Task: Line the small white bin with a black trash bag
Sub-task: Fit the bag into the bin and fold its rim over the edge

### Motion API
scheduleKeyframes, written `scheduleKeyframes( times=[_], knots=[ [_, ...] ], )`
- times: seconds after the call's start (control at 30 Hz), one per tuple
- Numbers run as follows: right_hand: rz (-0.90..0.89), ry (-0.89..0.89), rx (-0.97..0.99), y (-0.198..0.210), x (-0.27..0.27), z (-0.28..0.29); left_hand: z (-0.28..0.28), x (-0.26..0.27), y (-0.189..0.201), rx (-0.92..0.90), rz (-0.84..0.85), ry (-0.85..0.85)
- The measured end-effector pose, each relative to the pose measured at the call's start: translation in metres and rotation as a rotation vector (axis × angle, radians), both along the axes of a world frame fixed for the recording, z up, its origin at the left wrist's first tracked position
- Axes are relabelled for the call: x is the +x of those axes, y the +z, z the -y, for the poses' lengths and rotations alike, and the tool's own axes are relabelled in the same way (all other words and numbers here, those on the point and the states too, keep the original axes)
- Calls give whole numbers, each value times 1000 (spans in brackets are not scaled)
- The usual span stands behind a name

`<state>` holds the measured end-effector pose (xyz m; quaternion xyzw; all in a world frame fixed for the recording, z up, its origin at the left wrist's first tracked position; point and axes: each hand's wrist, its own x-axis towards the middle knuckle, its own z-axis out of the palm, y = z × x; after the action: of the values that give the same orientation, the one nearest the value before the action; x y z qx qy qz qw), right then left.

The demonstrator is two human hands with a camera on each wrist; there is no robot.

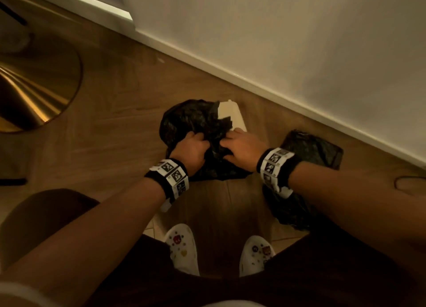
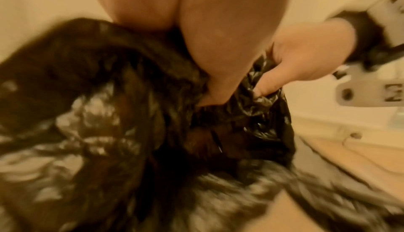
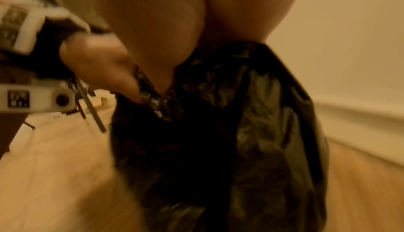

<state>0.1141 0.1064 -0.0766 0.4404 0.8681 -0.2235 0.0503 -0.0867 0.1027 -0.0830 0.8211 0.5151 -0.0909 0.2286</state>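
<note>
A crumpled black trash bag (image 1: 196, 122) hangs over the small white bin (image 1: 230, 115), which stands on the wooden floor near the wall; only the bin's far right corner shows. My left hand (image 1: 192, 149) grips the bag's near edge on the left, and my right hand (image 1: 242, 146) grips it just to the right. In the left wrist view my left thumb presses into the shiny bag (image 2: 109, 123) beside my right hand's fingers (image 2: 268, 83). In the right wrist view the bag (image 3: 251, 132) hangs below my right palm. Both wrist views are blurred.
A second black bag (image 1: 311, 150) lies on the floor at the right, partly under my right forearm. A round brass base (image 1: 34, 88) stands at the left. The white skirting (image 1: 230, 74) and wall run diagonally behind the bin. My white clogs (image 1: 184, 246) are below.
</note>
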Motion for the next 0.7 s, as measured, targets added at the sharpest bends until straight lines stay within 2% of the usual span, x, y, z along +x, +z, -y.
scheduleKeyframes(
  times=[0.1, 0.17, 0.23, 0.33, 0.43, 0.5, 0.57, 0.63, 0.7],
  knots=[
    [33, 12, -39, -26, -5, 17, 15, 0, -28, -70, -104, -30],
    [45, 22, -73, -41, -7, 24, 22, -4, -38, -91, -40, 18],
    [-3, -17, -96, -53, -7, 25, 24, -8, -46, -100, 94, 91],
    [-141, -215, -184, -60, -8, 11, 17, -13, -46, -177, 234, 111],
    [-321, -486, -323, -64, -8, -7, 5, -19, -41, -230, 430, 327],
    [-382, -599, -335, -68, -9, -15, -1, -17, -40, -223, 467, 438],
    [-320, -615, -315, -69, -15, -22, -3, -11, -44, -277, 467, 434],
    [-175, -520, -297, -68, -24, -26, -6, -3, -54, -310, 455, 365],
    [1, -415, -285, -65, -32, -28, -13, 2, -60, -330, 390, 365]
  ],
)
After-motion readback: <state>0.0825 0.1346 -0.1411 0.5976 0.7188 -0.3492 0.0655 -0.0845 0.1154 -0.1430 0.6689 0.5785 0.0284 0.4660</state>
